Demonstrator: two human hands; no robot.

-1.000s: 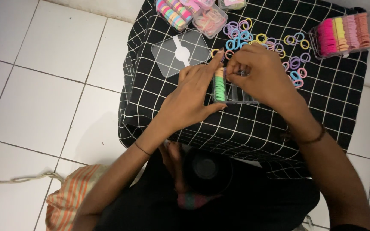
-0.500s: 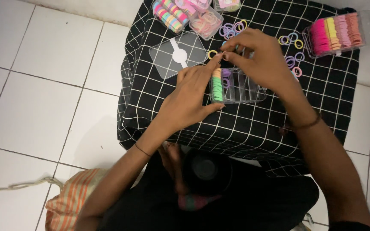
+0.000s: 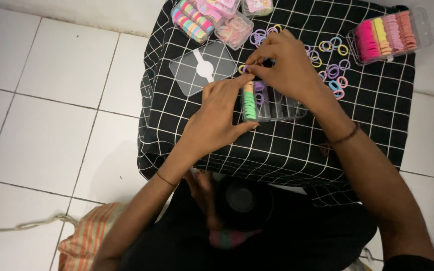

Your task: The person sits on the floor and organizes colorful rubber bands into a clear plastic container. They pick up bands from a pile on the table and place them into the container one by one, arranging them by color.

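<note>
A clear plastic box (image 3: 277, 103) with compartments sits on a black cloth with a white grid (image 3: 287, 145). A row of green and orange hair ties (image 3: 248, 100) stands in its left compartment, with purple ties (image 3: 259, 90) beside it. My left hand (image 3: 217, 118) rests against the box's left side, thumb and forefinger up at the row's far end. My right hand (image 3: 284, 65) hovers over the box's far edge, fingertips pinched on a small purple hair tie (image 3: 245, 69). Loose hair ties (image 3: 332, 65) in several colours lie scattered behind my right hand.
A clear lid (image 3: 204, 68) lies left of the box. Filled boxes of coloured ties stand at the back left (image 3: 194, 20) and back right (image 3: 387, 35). White floor tiles (image 3: 51, 100) surround the cloth-covered stand. A striped bag (image 3: 89, 238) lies on the floor at lower left.
My right hand has moved from over the box toward its far left corner, pinching a purple tie. My left hand stayed against the box's side.
</note>
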